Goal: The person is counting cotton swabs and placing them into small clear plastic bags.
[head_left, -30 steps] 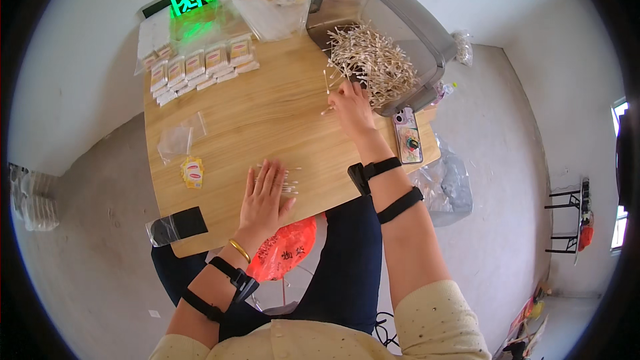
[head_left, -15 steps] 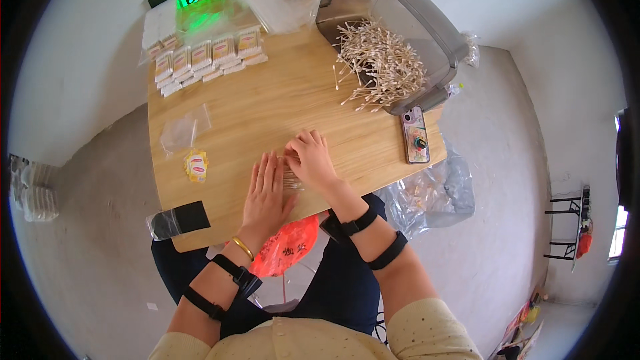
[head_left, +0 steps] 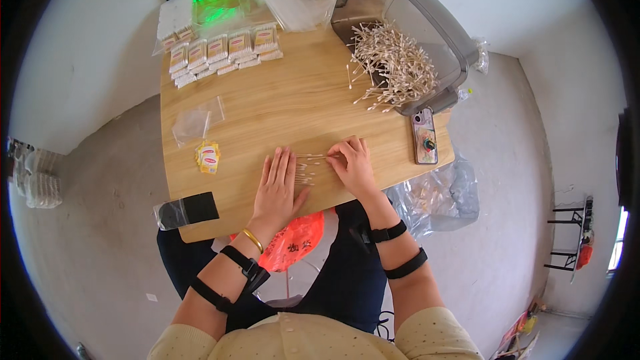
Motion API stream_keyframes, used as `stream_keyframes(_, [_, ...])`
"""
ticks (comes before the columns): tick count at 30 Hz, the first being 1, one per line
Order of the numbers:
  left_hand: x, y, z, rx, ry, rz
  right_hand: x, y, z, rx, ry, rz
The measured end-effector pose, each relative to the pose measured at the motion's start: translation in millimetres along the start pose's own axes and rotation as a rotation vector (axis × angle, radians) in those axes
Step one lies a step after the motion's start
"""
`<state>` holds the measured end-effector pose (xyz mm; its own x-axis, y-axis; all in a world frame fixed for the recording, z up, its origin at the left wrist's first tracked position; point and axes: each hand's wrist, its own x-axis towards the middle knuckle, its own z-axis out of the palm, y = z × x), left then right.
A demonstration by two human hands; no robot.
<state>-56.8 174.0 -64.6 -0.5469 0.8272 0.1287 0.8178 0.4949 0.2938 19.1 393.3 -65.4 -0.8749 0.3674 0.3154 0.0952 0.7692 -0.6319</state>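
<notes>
Right hand [head_left: 353, 167] has slid rightward from the left hand [head_left: 275, 183], now pinching cotton swabs [head_left: 312, 156] by the ends.
Left's just lying flat, fingers loose, against the swabs on the worktop [head_left: 287, 100]; yellow cards [head_left: 208, 158] further left, grey bin [head_left: 417, 10] up right.

The camera sits on the left side of the person's head and looks down. It is near enough for the shirt [head_left: 297, 337] to fill the bottom, with the hands [head_left: 275, 187] close to the middle. Its wide, round view takes in the bench [head_left: 267, 103], floor [head_left: 107, 180] and walls [head_left: 100, 40].
</notes>
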Motion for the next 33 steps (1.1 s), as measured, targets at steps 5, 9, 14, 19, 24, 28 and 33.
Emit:
stream_keyframes(5, [-0.1,0.2,1.3,-0.003,0.002,0.01,-1.7,-3.7,6.0,-0.065,-0.01,-0.013])
stream_keyframes(9, [0.1,-1.1,0.7,0.016,-0.035,0.031,-0.7,-15.4,18.3,-0.038,-0.022,-0.014])
stream_keyframes(14, [-0.8,-0.8,3.6,0.011,-0.015,0.032,-0.3,-31.7,26.4,0.2,0.109,0.099])
stream_keyframes(19, [4.3,0.3,4.5,0.084,-0.004,0.004,3.3,-58.6,55.4,0.458,0.069,0.039])
stream_keyframes(24, [6.1,4.1,7.2,0.035,-0.002,-0.024,5.3,-47.7,53.5,0.442,0.152,0.048])
stream_keyframes(28, [-4.6,6.7,-0.7,-0.027,-0.01,0.019,7.0,-38.4,44.6,0.509,0.183,0.101])
stream_keyframes(33, [-9.9,1.9,-4.8,-0.059,-0.032,0.063,5.0,-42.1,47.3,0.551,0.17,0.109])
